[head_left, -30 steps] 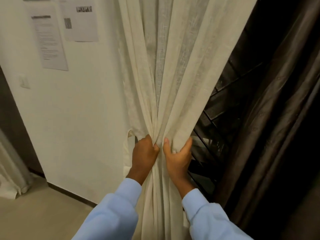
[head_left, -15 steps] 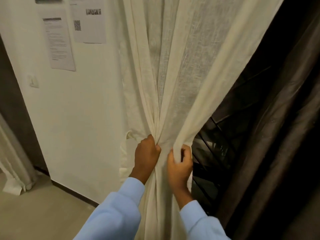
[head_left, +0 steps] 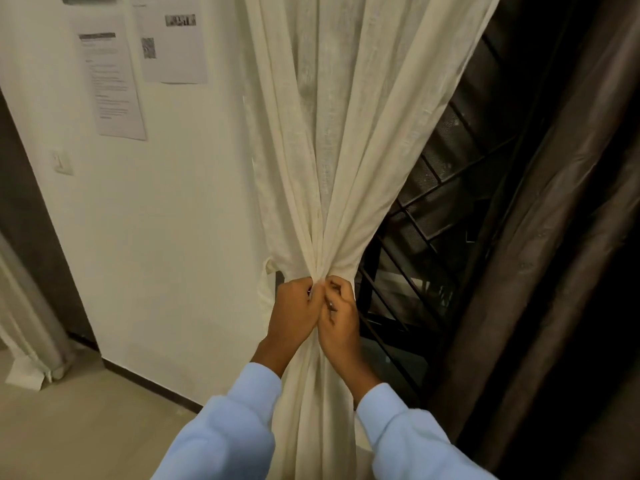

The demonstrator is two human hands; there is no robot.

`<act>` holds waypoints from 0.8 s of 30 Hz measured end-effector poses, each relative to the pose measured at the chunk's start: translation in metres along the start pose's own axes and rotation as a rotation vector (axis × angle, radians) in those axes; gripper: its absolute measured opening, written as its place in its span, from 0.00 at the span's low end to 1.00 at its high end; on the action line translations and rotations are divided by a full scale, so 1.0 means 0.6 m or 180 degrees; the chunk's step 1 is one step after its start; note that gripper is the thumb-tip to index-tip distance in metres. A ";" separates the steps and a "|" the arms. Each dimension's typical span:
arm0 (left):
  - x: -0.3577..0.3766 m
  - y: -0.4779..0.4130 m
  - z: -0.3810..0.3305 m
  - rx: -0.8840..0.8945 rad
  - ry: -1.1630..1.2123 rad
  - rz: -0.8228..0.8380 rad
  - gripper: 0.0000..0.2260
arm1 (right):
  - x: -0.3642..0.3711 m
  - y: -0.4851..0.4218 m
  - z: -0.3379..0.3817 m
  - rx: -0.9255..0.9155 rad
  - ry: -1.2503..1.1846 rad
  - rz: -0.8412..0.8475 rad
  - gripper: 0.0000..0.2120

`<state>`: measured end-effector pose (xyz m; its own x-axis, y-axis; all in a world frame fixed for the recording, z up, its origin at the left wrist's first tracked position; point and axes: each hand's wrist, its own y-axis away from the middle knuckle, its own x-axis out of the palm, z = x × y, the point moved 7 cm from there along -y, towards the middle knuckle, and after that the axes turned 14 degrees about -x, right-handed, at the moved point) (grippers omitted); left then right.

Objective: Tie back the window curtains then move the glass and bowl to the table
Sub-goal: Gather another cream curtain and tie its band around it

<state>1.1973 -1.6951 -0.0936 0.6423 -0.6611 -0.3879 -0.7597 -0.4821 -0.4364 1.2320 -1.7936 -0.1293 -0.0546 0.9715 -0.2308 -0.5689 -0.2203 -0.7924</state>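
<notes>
Head view, and nearest us two pale blue sleeves [head_left: 242,427] reach forward. Left hand [head_left: 294,306] and right hand [head_left: 341,320] are knuckle to knuckle, both with fingers curled in tight, pinching the cream curtain [head_left: 346,150] at its gathered waist. Whether a tie is actually between those fingers, I can't tell.

Just left of the left hand a cream loop [head_left: 270,266] pokes out from the curtain's edge, the tie-back by the look of it. Here's the danger: ease either grip before that band is fastened and the whole bunch should spill open across the window grille [head_left: 433,254] beyond the right hand. The outer fold on that side runs taut, so it looks the first to slip.

Further right hangs a dark curtain [head_left: 554,271], untied. Glass, bowl and table are nowhere in sight.
</notes>
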 end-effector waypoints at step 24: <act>-0.067 -0.024 0.132 -0.2043 0.1186 0.0211 0.14 | -0.044 -0.081 0.003 0.1040 0.0378 -0.0202 0.08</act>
<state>1.1908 -1.6160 -0.1361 0.6028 -0.7965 -0.0462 -0.7789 -0.6001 0.1825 1.2598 -1.8086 -0.0838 0.0742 0.9611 -0.2660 -0.8016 -0.1013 -0.5893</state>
